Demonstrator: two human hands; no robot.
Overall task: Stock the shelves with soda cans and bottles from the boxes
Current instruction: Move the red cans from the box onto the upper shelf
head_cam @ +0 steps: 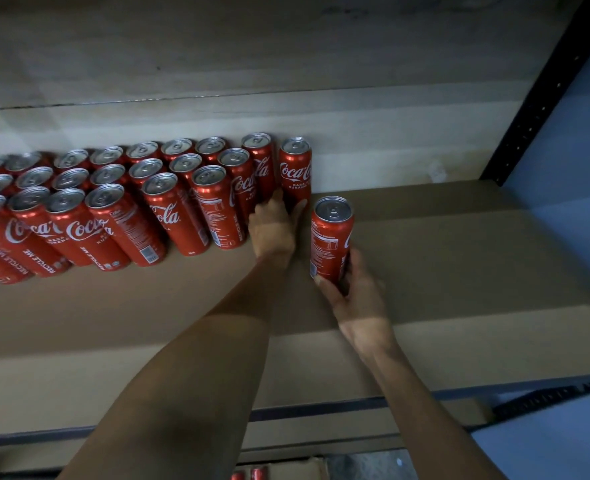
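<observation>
Several red Coca-Cola cans (120, 209) stand in three rows on the cardboard-lined shelf (442, 258), filling its left half. At the right end of the back row stands one more red can (295, 168); my left hand (274, 230) grips its lower part, thumb on the right side and fingers on the left. My right hand (355, 299) holds another red can (331, 237) upright by its base, just right of and in front of the left-hand can.
A black perforated shelf upright (535, 95) rises at the right, with a blue wall behind it. The shelf's front edge (321, 407) runs across below my arms. At the bottom, an open cardboard box (286, 471) shows red can tops.
</observation>
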